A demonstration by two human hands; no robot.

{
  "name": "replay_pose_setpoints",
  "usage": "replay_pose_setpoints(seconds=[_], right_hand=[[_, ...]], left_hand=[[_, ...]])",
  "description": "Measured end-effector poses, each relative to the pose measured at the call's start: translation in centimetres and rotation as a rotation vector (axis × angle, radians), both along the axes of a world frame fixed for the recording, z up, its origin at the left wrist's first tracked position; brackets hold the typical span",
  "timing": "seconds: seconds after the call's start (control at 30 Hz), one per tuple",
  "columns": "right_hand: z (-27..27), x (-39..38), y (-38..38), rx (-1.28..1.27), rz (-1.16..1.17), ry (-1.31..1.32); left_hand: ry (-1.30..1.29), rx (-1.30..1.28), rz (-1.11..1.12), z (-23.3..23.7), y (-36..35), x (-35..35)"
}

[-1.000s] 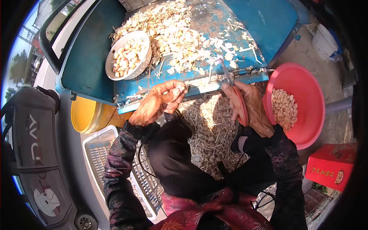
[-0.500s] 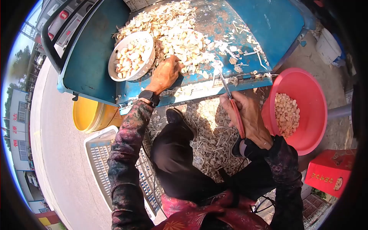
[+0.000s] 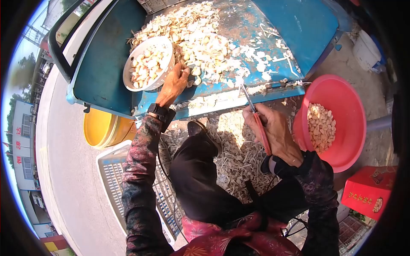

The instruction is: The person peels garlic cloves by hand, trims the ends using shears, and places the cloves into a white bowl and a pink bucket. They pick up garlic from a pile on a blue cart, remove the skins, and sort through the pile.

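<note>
My left hand (image 3: 173, 86) is at the right side of a white bowl (image 3: 170, 68) of garlic cloves (image 3: 146, 68). Its fingers are stretched and a little apart, close to the bowl's rim and the loose garlic (image 3: 205, 47) heaped on the blue metal bed; no clove shows in them. My right hand (image 3: 277, 133) is wrapped around the red handles of a pair of scissors (image 3: 251, 102). The blades point up and left over the bed's front edge, among pale skin scraps.
On the right stands a pink tub (image 3: 348, 147) with cloves inside, above a red box (image 3: 369, 190). A yellow bucket (image 3: 100, 128) and a white plastic crate (image 3: 115, 183) are at the left. Garlic skins and stalks (image 3: 239, 170) litter the ground between my legs.
My left hand has moved left and slightly down, from the loose garlic to the bowl's side. The right hand keeps hold of the scissors, nearly still. The view has shifted slightly.
</note>
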State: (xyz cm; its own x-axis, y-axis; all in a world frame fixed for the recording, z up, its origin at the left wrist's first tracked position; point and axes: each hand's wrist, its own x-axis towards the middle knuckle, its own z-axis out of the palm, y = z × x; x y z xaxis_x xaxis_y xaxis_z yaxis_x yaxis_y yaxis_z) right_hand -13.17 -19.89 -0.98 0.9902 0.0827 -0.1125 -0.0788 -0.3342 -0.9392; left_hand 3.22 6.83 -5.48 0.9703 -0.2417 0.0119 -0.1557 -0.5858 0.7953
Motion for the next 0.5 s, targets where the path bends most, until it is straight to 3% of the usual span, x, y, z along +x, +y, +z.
replay_pose_setpoints(seconds=[0.13, 0.2, 0.5], right_hand=[[0.1, 0.0, 0.3, 0.002, 0.011, 0.008], [-0.3, 0.0, 0.4, -0.010, 0.018, 0.000], [0.0, 0.2, 0.5, -0.058, 0.023, -0.005]], left_hand=[[-0.074, 0.126, 0.141, -0.6, -1.3, 0.7], [-0.208, 0.244, 0.077, -1.2, -1.8, 1.4], [-0.194, 0.311, -0.066, -0.9, -1.7, 2.2]])
